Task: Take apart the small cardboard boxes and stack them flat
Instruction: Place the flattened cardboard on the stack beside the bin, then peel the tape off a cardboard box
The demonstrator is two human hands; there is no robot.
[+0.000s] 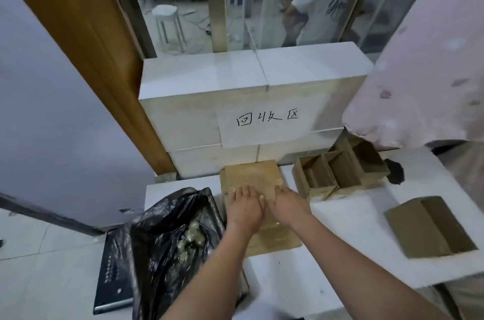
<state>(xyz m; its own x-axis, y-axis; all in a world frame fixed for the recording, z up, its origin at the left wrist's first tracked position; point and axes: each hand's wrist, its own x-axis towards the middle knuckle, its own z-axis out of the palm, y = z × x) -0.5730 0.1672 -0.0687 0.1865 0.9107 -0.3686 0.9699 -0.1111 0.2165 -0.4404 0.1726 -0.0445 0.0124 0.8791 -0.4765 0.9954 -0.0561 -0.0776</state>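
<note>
White tabletop [340,236] w/ flat brown cardboard stack [251,175] at far left, both palms on it
Left hand [243,208] & right hand [289,205] press side by side, fingers straight; still-standing small brown cardboard boxes [337,170] just right, another brown box [429,228] near right, black plastic bag [178,241] left
</note>
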